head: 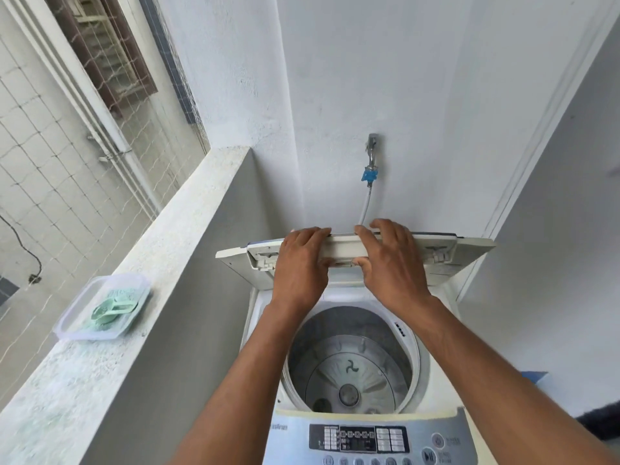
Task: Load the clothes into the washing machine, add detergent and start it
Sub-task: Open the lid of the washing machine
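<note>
A white top-loading washing machine [439,367] stands below me with its folding lid [469,253] raised at the back. My left hand [302,266] and my right hand [389,263] both grip the lid's folded front edge, fingers curled over the top. The steel drum [352,360] lies open and holds no clothes. The control panel [372,441] with its buttons sits at the near edge. A clear plastic box of pale green detergent powder [104,307] with a green scoop inside rests on the ledge to the left.
A concrete parapet ledge [161,273] runs along the left, with netting and a window beyond. A tap with a blue connector and hose [369,176] is fixed to the white wall behind the machine. A dark object [600,421] lies at the right edge.
</note>
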Demonstrator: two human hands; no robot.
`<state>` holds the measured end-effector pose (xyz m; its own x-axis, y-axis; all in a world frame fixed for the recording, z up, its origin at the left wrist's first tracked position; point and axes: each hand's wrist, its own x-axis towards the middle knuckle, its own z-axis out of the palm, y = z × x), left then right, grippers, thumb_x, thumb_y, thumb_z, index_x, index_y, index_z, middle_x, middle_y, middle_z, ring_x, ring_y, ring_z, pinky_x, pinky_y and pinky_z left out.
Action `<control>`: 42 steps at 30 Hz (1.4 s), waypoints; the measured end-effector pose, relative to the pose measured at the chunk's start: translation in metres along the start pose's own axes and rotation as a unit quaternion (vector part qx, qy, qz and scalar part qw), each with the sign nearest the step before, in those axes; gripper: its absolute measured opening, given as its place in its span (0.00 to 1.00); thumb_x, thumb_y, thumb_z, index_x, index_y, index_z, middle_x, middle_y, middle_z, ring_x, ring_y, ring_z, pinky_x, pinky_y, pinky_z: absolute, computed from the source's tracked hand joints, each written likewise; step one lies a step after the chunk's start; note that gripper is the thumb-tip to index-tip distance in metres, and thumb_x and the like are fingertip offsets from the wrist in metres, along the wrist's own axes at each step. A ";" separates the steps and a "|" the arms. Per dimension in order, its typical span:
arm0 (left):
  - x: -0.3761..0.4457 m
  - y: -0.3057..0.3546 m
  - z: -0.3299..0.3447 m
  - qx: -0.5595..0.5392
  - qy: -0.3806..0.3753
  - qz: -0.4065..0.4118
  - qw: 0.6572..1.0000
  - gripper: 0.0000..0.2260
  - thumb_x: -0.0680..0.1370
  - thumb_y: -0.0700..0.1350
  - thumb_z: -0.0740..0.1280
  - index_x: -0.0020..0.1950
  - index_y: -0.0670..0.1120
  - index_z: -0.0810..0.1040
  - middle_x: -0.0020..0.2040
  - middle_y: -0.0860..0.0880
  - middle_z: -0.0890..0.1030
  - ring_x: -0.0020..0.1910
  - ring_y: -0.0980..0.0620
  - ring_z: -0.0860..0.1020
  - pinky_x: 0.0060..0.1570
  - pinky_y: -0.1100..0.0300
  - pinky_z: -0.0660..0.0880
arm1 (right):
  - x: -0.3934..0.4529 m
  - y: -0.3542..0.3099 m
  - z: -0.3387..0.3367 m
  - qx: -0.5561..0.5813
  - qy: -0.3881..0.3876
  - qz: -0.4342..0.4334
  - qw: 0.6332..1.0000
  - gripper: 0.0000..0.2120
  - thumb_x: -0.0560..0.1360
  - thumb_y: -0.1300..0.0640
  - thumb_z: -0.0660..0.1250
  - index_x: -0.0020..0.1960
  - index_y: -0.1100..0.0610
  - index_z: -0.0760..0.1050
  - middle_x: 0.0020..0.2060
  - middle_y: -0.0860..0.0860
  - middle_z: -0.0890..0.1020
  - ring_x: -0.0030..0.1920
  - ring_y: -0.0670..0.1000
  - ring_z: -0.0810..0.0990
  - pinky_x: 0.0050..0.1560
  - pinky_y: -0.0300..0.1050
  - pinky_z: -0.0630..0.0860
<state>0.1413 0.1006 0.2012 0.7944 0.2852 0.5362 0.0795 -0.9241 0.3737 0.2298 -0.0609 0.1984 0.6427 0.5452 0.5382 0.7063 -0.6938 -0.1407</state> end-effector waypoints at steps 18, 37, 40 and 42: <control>0.104 -0.029 0.042 0.000 -0.035 -0.031 0.999 0.30 0.80 0.36 0.65 0.82 0.45 0.64 0.82 0.45 0.64 0.83 0.46 0.58 0.82 0.48 0.46 | 0.114 0.042 0.038 0.006 -0.076 -0.008 0.997 0.29 0.81 0.46 0.67 0.78 0.53 0.64 0.71 0.52 0.74 0.73 0.56 0.67 0.78 0.58 0.56; 0.157 -0.055 0.076 0.051 -0.105 -0.035 0.993 0.30 0.84 0.40 0.58 0.85 0.43 0.51 0.86 0.44 0.51 0.85 0.46 0.47 0.83 0.48 0.44 | 0.163 0.061 0.071 0.001 -0.167 0.019 0.986 0.31 0.86 0.44 0.51 0.84 0.53 0.44 0.84 0.53 0.48 0.84 0.56 0.42 0.81 0.61 0.41; 0.156 -0.055 0.078 0.055 -0.101 -0.033 0.993 0.30 0.84 0.40 0.58 0.85 0.42 0.52 0.85 0.44 0.51 0.85 0.46 0.48 0.83 0.47 0.45 | 0.162 0.062 0.072 0.002 -0.163 0.013 0.986 0.31 0.86 0.44 0.52 0.84 0.53 0.46 0.84 0.54 0.50 0.84 0.56 0.43 0.82 0.61 0.42; 0.153 -0.054 0.078 0.060 -0.092 -0.032 0.993 0.30 0.83 0.40 0.59 0.85 0.42 0.53 0.85 0.43 0.53 0.85 0.46 0.50 0.82 0.47 0.46 | 0.160 0.062 0.072 0.003 -0.151 0.011 0.988 0.30 0.86 0.45 0.53 0.84 0.54 0.48 0.83 0.54 0.53 0.84 0.57 0.45 0.82 0.61 0.43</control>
<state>0.3056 0.1749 0.2044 0.8809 0.3030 0.3635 0.1957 -0.9326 0.3032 0.3971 0.0171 0.2159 0.7167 0.6463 0.2621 0.6922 -0.7050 -0.1541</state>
